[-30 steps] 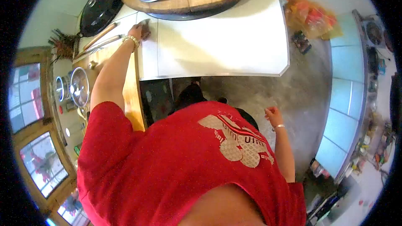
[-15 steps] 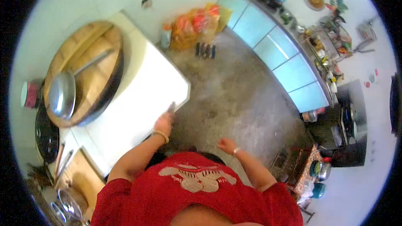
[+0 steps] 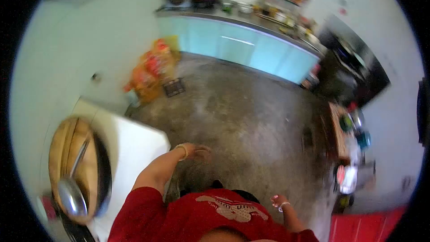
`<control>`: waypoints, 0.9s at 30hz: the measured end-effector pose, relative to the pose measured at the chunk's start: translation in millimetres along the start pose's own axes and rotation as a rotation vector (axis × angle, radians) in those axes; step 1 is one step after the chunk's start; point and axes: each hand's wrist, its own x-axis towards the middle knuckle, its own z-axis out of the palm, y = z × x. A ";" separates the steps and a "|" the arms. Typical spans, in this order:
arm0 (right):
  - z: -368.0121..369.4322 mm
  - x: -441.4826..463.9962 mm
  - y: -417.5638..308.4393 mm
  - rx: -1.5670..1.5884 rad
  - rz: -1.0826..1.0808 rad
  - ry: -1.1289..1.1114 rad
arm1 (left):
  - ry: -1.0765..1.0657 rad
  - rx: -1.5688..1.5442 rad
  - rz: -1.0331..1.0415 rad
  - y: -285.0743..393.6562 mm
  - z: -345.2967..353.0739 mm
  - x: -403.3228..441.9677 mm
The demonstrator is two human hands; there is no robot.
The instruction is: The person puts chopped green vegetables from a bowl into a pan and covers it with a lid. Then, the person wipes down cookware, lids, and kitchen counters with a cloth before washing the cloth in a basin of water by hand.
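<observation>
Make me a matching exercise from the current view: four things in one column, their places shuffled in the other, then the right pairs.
1. Metal ladle
2. Orange bags
3. Light-blue cabinets
4. Left hand

A. Below the long countertop
B. Out past the white counter, over the floor
C. On the round wooden board
D. Heaped on the floor near the wall

Pairs: 1-C, 2-D, 3-A, 4-B

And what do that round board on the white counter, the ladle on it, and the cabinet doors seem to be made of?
Round board: wood, warm brown.
Ladle: probably polished metal, silvery with bright highlights.
Cabinet doors: glossy pale blue, perhaps glass or laminate.
</observation>
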 end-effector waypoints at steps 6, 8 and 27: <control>49.9 -32.1 50.5 -0.319 -0.174 -0.116 | -0.189 0.201 -0.138 11.9 -63.2 26.7; 42.5 -25.9 68.5 -0.412 -0.296 -0.153 | -0.180 -0.084 -0.390 -4.1 -73.4 53.9; -49.6 -52.9 184.0 0.691 0.193 0.391 | 0.018 -0.956 -0.546 67.1 -76.3 196.7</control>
